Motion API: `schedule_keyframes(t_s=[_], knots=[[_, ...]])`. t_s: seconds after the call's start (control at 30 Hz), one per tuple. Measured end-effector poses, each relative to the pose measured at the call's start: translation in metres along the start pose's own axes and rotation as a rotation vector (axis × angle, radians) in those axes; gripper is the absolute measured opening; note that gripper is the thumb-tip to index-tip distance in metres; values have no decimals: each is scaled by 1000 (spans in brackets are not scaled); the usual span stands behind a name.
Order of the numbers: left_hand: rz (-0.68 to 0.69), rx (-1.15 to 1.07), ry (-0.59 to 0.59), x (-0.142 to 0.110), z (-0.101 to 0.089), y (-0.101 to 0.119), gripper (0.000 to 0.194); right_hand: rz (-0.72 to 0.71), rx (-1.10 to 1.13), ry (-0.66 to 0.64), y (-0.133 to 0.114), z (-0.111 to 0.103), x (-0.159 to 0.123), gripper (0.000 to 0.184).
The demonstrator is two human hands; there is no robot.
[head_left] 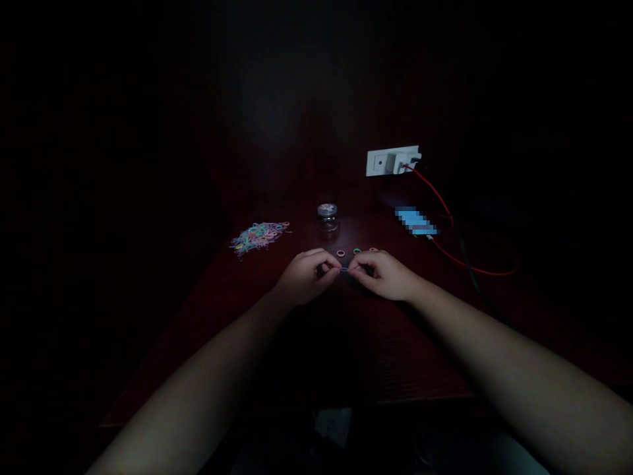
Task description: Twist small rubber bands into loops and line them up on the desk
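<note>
My left hand (309, 276) and my right hand (383, 274) meet over the dark table, each pinching one end of a small purple rubber band (345, 269). The band is stretched in the short gap between my fingertips. Just beyond my fingers lie a pink rubber band (341, 253) and a green rubber band (357, 251). Another pinkish band (373, 249) is partly hidden behind my right hand. To the left is a loose pile of many-coloured rubber bands (260, 237). A small clear jar (327, 218) with a lid stands behind my hands.
A phone (416, 221) with a blurred-out screen lies at the right, joined by a red cable (435, 185) to a charger in the white wall socket (380, 162). A black cable (467, 257) runs over the table's right side. The table's front edge (386, 401) is near me.
</note>
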State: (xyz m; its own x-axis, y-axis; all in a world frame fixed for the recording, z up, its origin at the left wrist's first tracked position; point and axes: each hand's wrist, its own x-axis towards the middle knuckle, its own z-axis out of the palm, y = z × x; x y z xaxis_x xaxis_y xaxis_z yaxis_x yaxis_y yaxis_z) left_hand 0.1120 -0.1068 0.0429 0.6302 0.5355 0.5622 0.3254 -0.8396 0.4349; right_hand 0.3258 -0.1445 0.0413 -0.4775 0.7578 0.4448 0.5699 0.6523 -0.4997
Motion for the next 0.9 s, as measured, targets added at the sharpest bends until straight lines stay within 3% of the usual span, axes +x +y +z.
schedule_keyframes(t_s=[0.9], knots=[[4, -9, -16, 0, 0, 3, 4, 49, 57, 15, 2, 1, 0, 12]])
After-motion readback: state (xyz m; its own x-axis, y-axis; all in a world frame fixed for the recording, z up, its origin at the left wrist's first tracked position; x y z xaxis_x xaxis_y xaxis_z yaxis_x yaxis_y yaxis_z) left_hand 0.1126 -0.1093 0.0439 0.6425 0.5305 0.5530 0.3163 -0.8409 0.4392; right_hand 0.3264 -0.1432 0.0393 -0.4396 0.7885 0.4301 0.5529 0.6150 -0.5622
